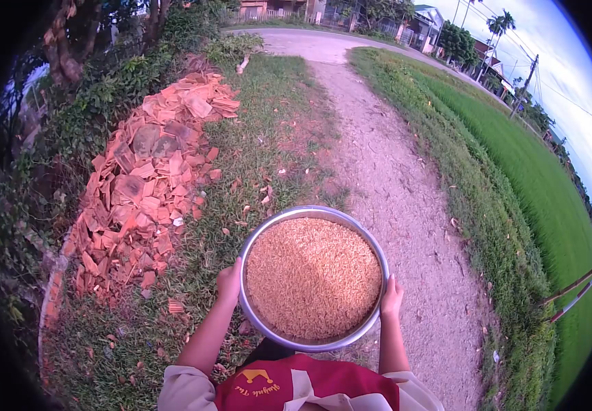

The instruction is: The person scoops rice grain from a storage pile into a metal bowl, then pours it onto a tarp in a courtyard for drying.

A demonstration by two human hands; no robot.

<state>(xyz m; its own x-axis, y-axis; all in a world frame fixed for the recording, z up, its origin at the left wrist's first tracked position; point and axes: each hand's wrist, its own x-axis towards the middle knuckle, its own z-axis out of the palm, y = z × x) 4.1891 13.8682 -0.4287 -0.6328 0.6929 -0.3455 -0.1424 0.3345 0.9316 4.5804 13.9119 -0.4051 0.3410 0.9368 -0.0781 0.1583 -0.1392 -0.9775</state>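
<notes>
A round metal basin (pixel 244 301) is held out in front of my body, over the border of grass and path. Unhusked rice grain (pixel 313 277), golden brown, fills much of it, and a shadow falls across part of the grain. My left hand (pixel 229 282) grips the basin's left side. On the opposite side, my right hand (pixel 392 296) is closed on the rim. The fingers beneath the basin are hidden on both sides. Below it shows a dark red apron (pixel 310 373) with a yellow print.
A heap of broken red roof tiles (pixel 149 178) lies on the grass to the left, beside shrubs and a low brick edge (pixel 53 291). The dirt path (pixel 385 151) leads to a road (pixel 296 38). A green rice field (pixel 515 164) and slanting poles (pixel 577 291) are on the right.
</notes>
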